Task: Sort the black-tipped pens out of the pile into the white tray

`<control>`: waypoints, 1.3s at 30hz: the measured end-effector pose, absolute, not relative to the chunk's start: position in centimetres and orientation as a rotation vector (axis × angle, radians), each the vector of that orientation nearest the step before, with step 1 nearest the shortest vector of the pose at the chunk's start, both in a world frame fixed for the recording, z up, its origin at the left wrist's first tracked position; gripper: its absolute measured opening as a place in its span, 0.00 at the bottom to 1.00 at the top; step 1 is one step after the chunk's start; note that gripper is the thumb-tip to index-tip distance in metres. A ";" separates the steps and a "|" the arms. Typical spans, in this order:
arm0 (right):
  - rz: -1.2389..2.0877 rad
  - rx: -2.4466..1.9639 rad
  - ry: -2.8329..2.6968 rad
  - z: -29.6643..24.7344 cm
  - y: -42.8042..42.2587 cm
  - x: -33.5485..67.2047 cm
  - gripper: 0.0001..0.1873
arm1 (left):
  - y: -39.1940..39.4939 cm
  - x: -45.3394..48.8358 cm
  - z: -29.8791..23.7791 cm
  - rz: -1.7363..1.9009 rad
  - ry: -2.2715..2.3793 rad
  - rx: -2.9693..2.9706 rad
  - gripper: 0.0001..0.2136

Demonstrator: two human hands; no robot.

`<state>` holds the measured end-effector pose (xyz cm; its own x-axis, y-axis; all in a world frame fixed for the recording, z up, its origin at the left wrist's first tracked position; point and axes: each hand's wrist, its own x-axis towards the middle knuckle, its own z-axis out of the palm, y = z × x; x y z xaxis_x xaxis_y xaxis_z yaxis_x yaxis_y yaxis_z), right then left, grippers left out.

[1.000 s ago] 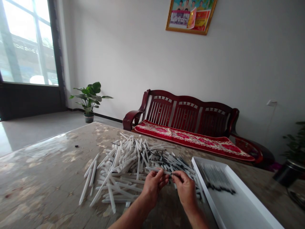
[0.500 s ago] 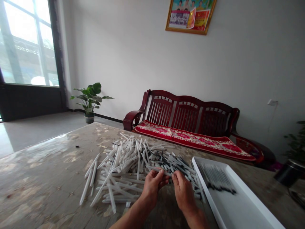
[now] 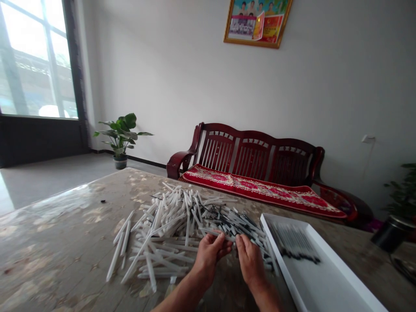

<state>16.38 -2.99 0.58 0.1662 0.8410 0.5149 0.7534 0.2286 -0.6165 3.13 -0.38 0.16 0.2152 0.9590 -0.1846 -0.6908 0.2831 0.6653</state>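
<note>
The left hand (image 3: 207,255), thumb uppermost, grips a slim, whitish translucent tube (image 3: 230,238); the right hand (image 3: 251,260), fingers pointing far, pinches its right end.

Slim whitish tube (image 3: 229,238) held crosswise in fingers (image 3: 225,250)

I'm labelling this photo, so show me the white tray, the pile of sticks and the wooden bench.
White tray (image 3: 331,281): head view, its bare floor.
Pile of sticks (image 3: 177,216): head view, sticks near its middle.
Wooden bench (image 3: 254,157): head view, middle of its backrest.
</note>
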 end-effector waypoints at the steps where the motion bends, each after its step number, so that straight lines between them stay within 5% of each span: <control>1: 0.130 -1.547 -1.588 0.5 -3.0 16.4 0.26 | -0.4 3.2 0.1 1.213 0.648 0.497 0.14; 39: 0.227 -1.522 -1.558 -0.2 -2.8 16.3 0.22 | -0.3 3.1 0.0 1.236 0.698 0.537 0.18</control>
